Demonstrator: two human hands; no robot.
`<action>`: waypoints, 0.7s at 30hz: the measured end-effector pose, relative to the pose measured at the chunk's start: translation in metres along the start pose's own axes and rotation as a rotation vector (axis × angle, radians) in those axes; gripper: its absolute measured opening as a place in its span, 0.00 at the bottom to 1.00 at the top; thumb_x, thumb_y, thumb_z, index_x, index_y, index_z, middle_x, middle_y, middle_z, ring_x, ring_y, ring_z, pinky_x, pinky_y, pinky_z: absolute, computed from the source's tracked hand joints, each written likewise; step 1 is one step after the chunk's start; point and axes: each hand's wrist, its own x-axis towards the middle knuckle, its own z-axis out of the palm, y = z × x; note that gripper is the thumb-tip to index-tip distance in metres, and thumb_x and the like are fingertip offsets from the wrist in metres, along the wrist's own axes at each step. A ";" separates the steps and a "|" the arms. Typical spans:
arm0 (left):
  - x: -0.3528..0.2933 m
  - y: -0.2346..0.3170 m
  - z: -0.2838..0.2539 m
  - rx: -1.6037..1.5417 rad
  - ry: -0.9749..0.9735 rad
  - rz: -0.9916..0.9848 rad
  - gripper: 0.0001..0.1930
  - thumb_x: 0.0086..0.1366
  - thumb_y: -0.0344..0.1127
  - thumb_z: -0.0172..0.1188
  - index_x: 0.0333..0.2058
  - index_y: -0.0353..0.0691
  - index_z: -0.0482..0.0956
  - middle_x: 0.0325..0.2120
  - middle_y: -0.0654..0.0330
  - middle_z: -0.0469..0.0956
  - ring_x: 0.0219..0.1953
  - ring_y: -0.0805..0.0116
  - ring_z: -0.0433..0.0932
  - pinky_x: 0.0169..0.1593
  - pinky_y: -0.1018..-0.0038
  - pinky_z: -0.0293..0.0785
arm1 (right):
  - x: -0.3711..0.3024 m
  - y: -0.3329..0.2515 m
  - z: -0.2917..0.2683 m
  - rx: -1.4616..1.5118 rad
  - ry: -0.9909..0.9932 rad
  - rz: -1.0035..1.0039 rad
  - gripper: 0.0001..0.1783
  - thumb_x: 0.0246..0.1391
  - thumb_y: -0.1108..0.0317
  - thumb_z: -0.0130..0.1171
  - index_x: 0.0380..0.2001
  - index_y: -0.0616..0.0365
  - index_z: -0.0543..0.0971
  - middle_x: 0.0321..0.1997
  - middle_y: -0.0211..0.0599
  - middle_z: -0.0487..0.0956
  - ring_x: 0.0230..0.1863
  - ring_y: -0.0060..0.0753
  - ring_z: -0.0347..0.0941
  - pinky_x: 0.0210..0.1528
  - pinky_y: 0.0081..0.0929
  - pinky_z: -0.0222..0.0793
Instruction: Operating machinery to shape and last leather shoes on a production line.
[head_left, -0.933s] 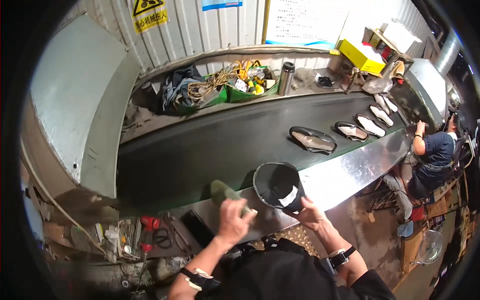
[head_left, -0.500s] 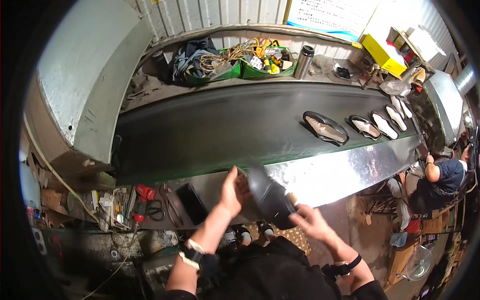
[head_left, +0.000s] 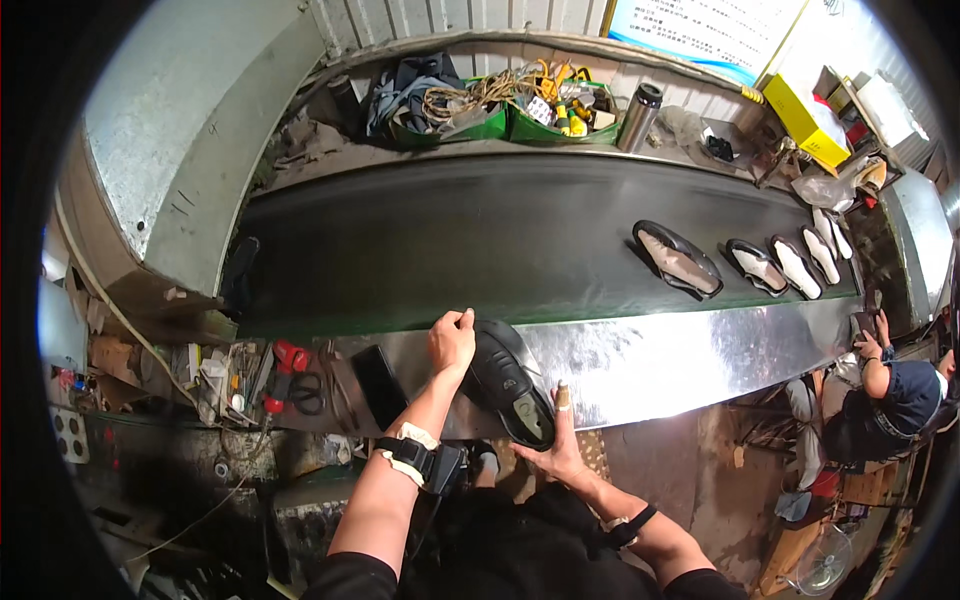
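Observation:
A black shoe (head_left: 500,371) is held at a slant over the near metal ledge, sole down, its open collar and pale insole facing me. My right hand (head_left: 556,448) grips it around the heel. A tan wrap covers one raised digit of that hand, beside the shoe's side. Close against the toe end, my left hand (head_left: 452,342) is closed with its fingers curled. Whether anything is inside those fingers is hidden.
On the dark conveyor belt (head_left: 440,240) lie several shoe uppers (head_left: 680,262) at the right. A phone (head_left: 377,388), scissors (head_left: 306,394) and a red tool (head_left: 289,362) rest on the ledge at left. Green bins (head_left: 470,128) and a steel flask (head_left: 640,117) stand behind. Another person (head_left: 885,395) works at far right.
The shoe, blurred before, has turned so that its top and opening show. My right hand has moved to its heel. My left hand's fingers have gone from spread to curled.

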 end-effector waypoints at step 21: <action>-0.094 0.000 -0.040 -0.203 -0.095 -0.344 0.21 0.48 0.44 0.69 0.37 0.35 0.81 0.30 0.53 0.83 0.35 0.59 0.82 0.43 0.64 0.77 | -0.028 -0.010 -0.075 0.139 -0.503 -0.094 0.53 0.54 0.62 0.72 0.72 0.69 0.51 0.76 0.62 0.54 0.77 0.58 0.50 0.76 0.43 0.49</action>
